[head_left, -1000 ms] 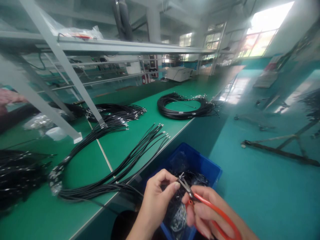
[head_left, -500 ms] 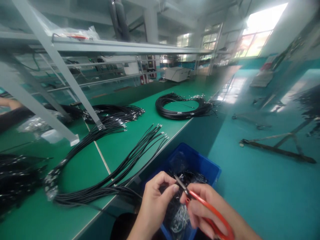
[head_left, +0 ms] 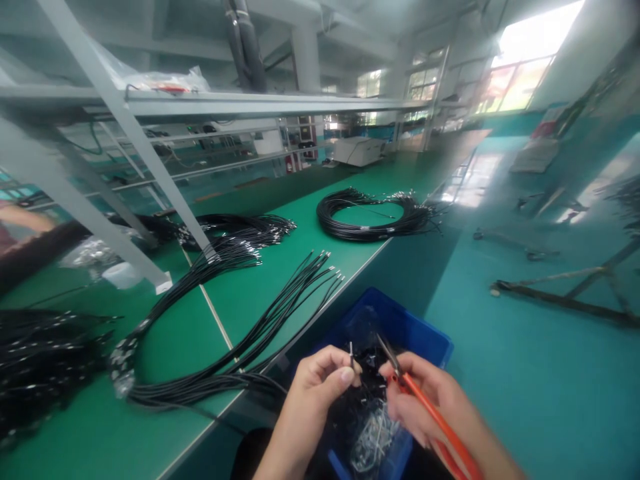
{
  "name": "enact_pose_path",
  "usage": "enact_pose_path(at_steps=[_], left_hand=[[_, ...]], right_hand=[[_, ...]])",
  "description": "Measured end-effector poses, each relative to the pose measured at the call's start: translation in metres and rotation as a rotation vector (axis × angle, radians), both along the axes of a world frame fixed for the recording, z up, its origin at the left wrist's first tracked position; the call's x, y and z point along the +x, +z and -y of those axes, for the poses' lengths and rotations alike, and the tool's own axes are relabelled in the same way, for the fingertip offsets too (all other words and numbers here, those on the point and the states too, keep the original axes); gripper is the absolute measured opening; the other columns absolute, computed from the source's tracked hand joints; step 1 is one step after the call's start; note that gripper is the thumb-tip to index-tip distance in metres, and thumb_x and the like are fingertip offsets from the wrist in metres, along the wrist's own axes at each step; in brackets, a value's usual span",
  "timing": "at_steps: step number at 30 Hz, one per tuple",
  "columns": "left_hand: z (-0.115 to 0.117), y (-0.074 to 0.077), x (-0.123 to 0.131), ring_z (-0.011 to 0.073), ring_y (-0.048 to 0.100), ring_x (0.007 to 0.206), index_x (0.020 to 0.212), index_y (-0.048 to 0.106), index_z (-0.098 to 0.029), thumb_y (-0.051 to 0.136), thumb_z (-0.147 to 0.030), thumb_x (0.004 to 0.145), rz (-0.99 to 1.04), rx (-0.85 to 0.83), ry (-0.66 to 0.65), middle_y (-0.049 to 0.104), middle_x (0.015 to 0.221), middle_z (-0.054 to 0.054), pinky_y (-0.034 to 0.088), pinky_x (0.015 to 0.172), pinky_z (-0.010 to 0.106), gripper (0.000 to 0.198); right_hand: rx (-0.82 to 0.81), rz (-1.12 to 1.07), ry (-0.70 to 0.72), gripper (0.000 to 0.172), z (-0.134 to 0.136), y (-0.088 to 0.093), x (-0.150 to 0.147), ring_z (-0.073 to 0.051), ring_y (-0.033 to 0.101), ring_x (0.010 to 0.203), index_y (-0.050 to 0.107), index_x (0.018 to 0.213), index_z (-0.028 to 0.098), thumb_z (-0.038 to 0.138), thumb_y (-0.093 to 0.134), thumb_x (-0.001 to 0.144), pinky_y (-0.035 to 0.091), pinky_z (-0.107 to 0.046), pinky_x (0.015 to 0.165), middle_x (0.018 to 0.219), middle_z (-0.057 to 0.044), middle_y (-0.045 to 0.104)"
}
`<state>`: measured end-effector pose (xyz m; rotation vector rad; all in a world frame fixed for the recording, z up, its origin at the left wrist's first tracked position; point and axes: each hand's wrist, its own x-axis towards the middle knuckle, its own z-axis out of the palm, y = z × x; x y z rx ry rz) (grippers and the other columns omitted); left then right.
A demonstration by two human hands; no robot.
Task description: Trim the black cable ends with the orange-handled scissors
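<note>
My left hand point(head_left: 313, 393) is closed in a pinch on the end of a thin black wire point(head_left: 351, 357), its metal tip sticking up above my thumb. My right hand point(head_left: 430, 403) grips orange-handled cutters point(head_left: 425, 413), whose small jaws point up and left a short way from the wire tip. Both hands hover over a blue bin point(head_left: 400, 327) that holds black wire scraps and a clear bag. A bundle of black wires point(head_left: 240, 340) runs from the green bench point(head_left: 280, 267) down toward my left hand.
More black wire bundles lie on the bench: a coil point(head_left: 373, 217) at the far end, a heap point(head_left: 40, 360) at the left. A grey shelf frame point(head_left: 135, 153) slants over the bench. Another person's arm point(head_left: 25, 220) shows at the far left. Teal floor lies to the right.
The cutter jaws have drawn away to the right from the wire end, which now stands free above my left thumb. Both hands sit slightly lower over the bin.
</note>
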<state>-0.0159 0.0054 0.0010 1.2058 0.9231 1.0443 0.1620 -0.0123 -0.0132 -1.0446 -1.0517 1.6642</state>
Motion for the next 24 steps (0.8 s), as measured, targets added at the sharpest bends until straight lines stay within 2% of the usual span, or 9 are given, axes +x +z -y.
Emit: enact_pose_path(at_steps=[3,6,11,15,20,24], left_hand=[[0.002,-0.001,0.002,0.0117,0.046,0.066,0.071,0.061,-0.014,0.061,-0.025,0.08,0.008,-0.013,-0.015,0.059,0.068,0.0,0.036,0.066,0.021,0.014],[0.006,-0.001,0.005,0.0117,0.044,0.063,0.07,0.061,-0.014,0.065,-0.029,0.077,-0.082,-0.017,0.004,0.056,0.064,-0.001,0.034,0.062,0.022,0.017],[0.009,-0.002,0.006,0.0137,0.046,0.068,0.067,0.062,-0.015,0.063,-0.031,0.078,-0.254,0.052,0.055,0.056,0.066,-0.001,0.034,0.067,0.023,0.019],[0.006,-0.003,0.006,0.0127,0.044,0.065,0.068,0.061,-0.014,0.063,-0.032,0.078,-0.189,0.006,0.027,0.056,0.065,-0.001,0.034,0.063,0.023,0.021],[0.005,-0.001,0.007,0.0131,0.047,0.065,0.068,0.062,-0.013,0.064,-0.03,0.077,-0.134,0.001,0.025,0.058,0.065,0.0,0.035,0.064,0.023,0.019],[0.003,0.001,0.003,0.0144,0.052,0.068,0.068,0.059,-0.013,0.06,-0.026,0.079,0.004,-0.06,-0.053,0.061,0.067,0.002,0.038,0.067,0.024,0.017]], right_hand=[[0.056,-0.02,-0.227,0.034,-0.004,0.009,-0.012,-0.007,0.047,0.045,0.06,0.088,0.018,0.026,0.078,0.06,0.033,-0.018,0.041,0.061,0.001,0.063],[0.079,-0.078,-0.325,0.033,-0.007,0.016,-0.026,-0.009,0.05,0.052,0.059,0.089,0.021,0.022,0.077,0.061,0.038,-0.019,0.048,0.066,0.002,0.063],[0.042,-0.085,-0.349,0.033,-0.011,0.014,-0.035,-0.008,0.048,0.049,0.058,0.086,0.02,0.019,0.078,0.06,0.037,-0.019,0.046,0.06,0.005,0.059],[0.055,-0.132,-0.294,0.029,-0.008,0.009,-0.032,-0.009,0.051,0.053,0.055,0.093,0.021,0.022,0.071,0.069,0.04,-0.021,0.051,0.067,0.003,0.062],[0.038,-0.174,-0.276,0.034,-0.009,0.011,-0.033,-0.008,0.049,0.053,0.054,0.092,0.021,0.023,0.075,0.066,0.038,-0.02,0.051,0.066,0.004,0.06],[0.012,-0.21,-0.283,0.033,-0.011,0.012,-0.036,-0.007,0.047,0.049,0.054,0.093,0.019,0.03,0.073,0.069,0.035,-0.021,0.048,0.066,0.003,0.061]])
